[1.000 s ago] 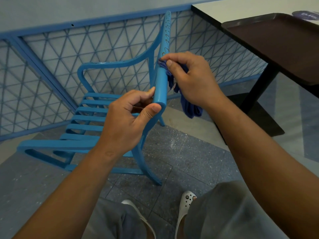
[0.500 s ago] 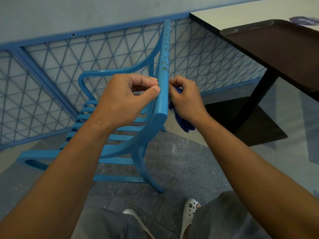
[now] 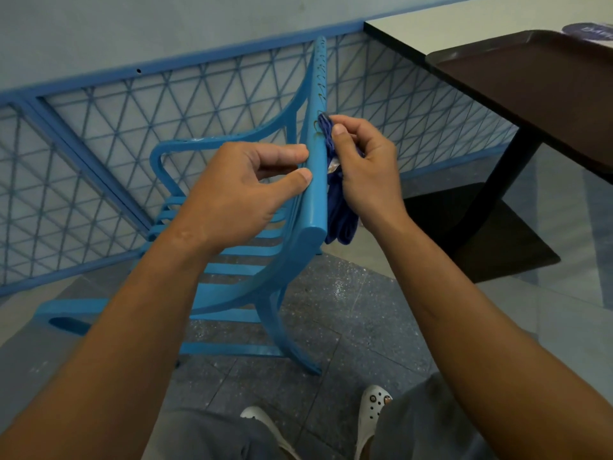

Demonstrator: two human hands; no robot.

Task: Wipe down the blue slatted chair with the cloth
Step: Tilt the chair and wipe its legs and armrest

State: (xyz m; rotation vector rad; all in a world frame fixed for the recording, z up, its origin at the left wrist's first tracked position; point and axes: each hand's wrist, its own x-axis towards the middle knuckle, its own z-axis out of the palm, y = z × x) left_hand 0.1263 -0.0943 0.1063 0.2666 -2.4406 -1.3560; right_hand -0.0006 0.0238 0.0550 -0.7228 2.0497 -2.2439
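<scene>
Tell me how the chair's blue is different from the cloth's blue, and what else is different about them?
The chair is a light, bright blue; the cloth is a much darker, purplish blue. The chair is stiff, with straight slats; the cloth is soft, bunched and hanging down. The left hand grips the chair's top rail, while the right hand pinches the cloth against it. Both are blue and both are held.

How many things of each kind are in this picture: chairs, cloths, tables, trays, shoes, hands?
Chairs: 1, the blue slatted chair
Cloths: 1, the dark blue cloth
Tables: 1, the white-topped table
Trays: 1, the brown tray
Shoes: 2, white clogs
Hands: 2, left hand, right hand
Total: 8
</scene>
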